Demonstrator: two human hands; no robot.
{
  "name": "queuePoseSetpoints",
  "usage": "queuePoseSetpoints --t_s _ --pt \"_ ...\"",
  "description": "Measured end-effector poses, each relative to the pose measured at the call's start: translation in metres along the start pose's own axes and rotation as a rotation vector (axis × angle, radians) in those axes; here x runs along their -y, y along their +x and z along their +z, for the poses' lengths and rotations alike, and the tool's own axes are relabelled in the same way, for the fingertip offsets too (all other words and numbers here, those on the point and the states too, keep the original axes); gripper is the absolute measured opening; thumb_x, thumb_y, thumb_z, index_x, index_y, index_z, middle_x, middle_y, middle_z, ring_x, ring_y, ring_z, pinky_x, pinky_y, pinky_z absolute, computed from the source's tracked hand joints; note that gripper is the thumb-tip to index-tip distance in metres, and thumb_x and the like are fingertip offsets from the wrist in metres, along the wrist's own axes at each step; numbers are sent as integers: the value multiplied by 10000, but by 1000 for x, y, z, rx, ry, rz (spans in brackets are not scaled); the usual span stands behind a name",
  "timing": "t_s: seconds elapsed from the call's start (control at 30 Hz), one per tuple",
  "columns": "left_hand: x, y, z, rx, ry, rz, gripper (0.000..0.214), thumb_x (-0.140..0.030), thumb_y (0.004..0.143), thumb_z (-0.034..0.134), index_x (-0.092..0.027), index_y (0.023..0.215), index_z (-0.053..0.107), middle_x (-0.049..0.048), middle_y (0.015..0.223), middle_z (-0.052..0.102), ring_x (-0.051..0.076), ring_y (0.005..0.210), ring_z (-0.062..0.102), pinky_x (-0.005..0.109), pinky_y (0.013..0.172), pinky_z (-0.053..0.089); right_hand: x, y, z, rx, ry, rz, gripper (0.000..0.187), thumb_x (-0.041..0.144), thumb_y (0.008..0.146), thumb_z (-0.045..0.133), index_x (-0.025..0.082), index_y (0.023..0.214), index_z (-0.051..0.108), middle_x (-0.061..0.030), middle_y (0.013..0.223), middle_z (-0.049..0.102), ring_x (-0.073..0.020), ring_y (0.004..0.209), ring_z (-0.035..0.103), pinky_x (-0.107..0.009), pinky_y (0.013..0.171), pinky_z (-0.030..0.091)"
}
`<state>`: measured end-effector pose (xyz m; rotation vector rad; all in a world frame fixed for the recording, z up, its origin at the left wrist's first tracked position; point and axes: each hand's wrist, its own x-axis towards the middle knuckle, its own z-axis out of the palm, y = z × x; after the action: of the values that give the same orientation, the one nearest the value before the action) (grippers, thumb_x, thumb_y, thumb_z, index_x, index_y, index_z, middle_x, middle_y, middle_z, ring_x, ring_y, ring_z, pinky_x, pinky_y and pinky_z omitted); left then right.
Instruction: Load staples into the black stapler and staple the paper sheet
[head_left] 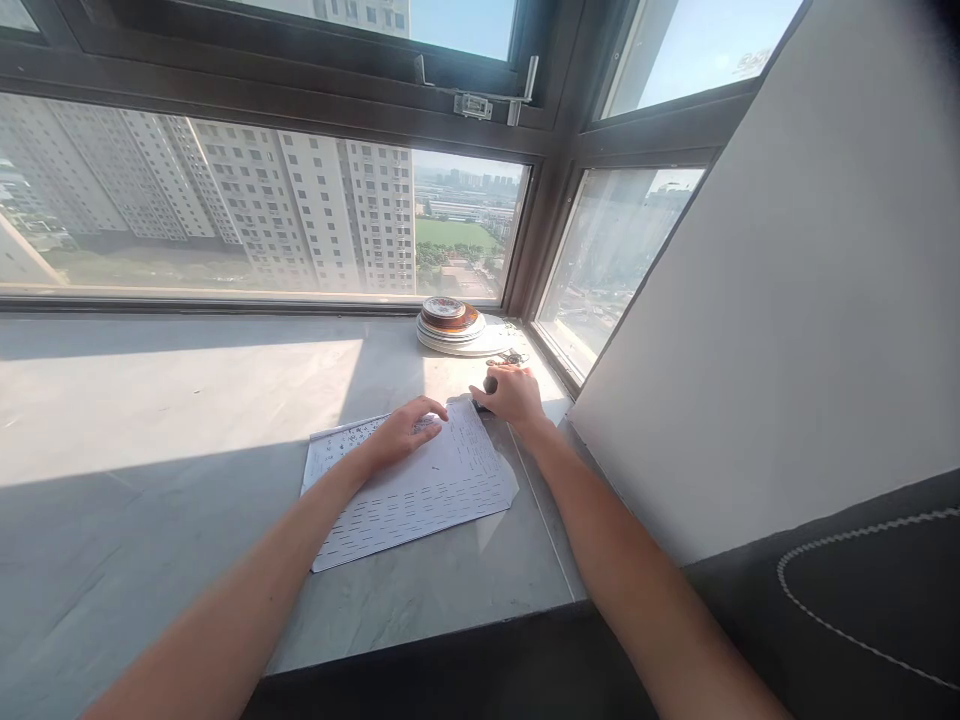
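Paper sheets (427,490) lie on the surface (187,560) toward six o'clock from the stacked plates (450,346), with the left hand (405,435) resting across their twelve o'clock part, grip open; light, flat pressure should stop them skidding. By their one o'clock corner, the right hand (514,395) wraps its grip around a dark object (490,384), best kept from snagging the paper's edge.

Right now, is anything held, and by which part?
The right hand seems to hold a dark object; which part is unclear. The left hand rests on paper.
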<state>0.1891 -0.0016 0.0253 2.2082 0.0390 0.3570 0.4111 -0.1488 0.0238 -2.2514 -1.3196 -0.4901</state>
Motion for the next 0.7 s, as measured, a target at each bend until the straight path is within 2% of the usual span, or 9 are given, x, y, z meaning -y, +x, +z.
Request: queuePoseSetpoints --t_s 0.13,0.2,0.27,0.33,0.4,0.5,0.6,0.7 --pt "3 2 0 -33 -57 -37 295 -401 993 479 -238 1129 684 82 1237 667 290 1190 606 474 1078 447 -3 -2 -5 -15 -24 147 380 411 892 612 208 595 490 -9 614 559 -152 584 439 -311 632 308" --pt "5 1 0 -56 -79 -67 295 -390 988 472 -230 1117 683 82 1212 675 289 1163 613 479 1067 452 1 -2 -9 -106 -13 186 370 377 927 553 206 602 513 -19 617 562 -154 577 436 -305 590 278" --pt "5 1 1 -79 -99 -96 294 -381 975 477 -230 1121 682 81 1197 685 293 1148 617 484 1051 462 10 -3 -13 -225 0 162 366 365 951 518 203 622 522 -24 636 569 -156 597 443 -299 581 271" --pt "6 1 1 -93 -115 -110 295 -375 965 482 -232 1126 685 81 1197 690 297 1154 615 487 1045 466 22 -5 -14 -286 10 95 368 359 963 506 205 628 503 -17 624 550 -152 603 434 -293 577 272" --pt "8 1 1 -108 -140 -113 296 -382 966 485 -234 1124 687 84 1203 691 299 1172 609 488 1051 463 35 -8 -13 -283 21 8 379 351 967 510 209 618 472 -3 595 516 -146 595 416 -292 579 281" --pt "12 3 2 -165 -225 -118 316 -424 977 483 -227 1119 686 97 1185 695 299 1173 610 492 1059 461 58 -14 -9 -224 39 -184 365 338 955 541 210 620 472 2 601 525 -146 610 432 -295 606 312" --pt "16 5 3 -242 -291 -131 352 -451 988 466 -214 1132 682 100 1151 700 290 1150 618 486 1063 462 80 -23 -5 -131 81 -386 313 337 954 555 208 669 545 -8 650 595 -155 656 498 -300 647 353" --pt "19 6 2 -297 -277 -144 359 -455 985 463 -205 1134 675 92 1124 703 282 1117 629 472 1048 468 96 -30 0 -43 113 -476 275 355 963 561 202 742 617 -34 743 681 -171 724 566 -311 700 391"
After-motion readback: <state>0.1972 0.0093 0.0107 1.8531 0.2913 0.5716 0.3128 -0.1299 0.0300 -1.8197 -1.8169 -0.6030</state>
